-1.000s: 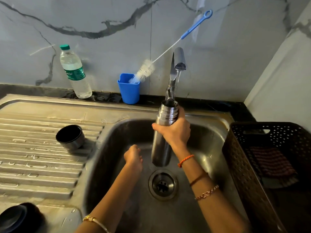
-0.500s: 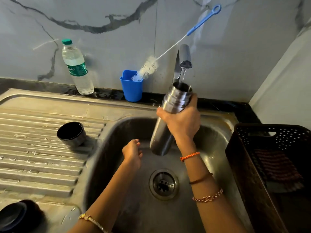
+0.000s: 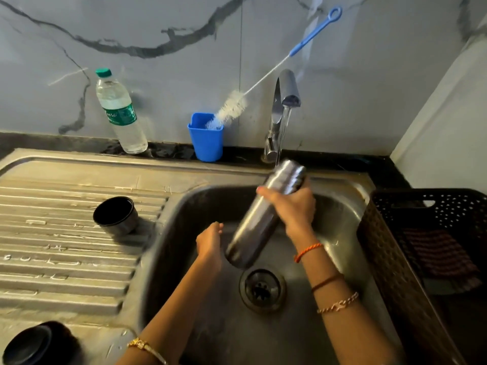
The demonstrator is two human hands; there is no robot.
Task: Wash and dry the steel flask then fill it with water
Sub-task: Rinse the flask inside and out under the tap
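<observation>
Head view, right hand [image 3: 293, 206] clamped on tilted flask [image 3: 259, 219], left hand [image 3: 209, 245] loose, tap [image 3: 286, 101] above, basket [image 3: 411, 233] beside sink [image 3: 347, 206]

Flask [image 3: 263, 214] tilted over sink [image 3: 184, 206], under tap [image 3: 286, 101]; cup [image 3: 114, 214] on drainboard [image 3: 66, 259] left; basket [image 3: 395, 259] right

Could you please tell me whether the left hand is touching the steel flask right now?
Cannot tell. In the head view the left hand sits right beside the steel flask's lower end, but motion blur hides any contact or gap.
</observation>
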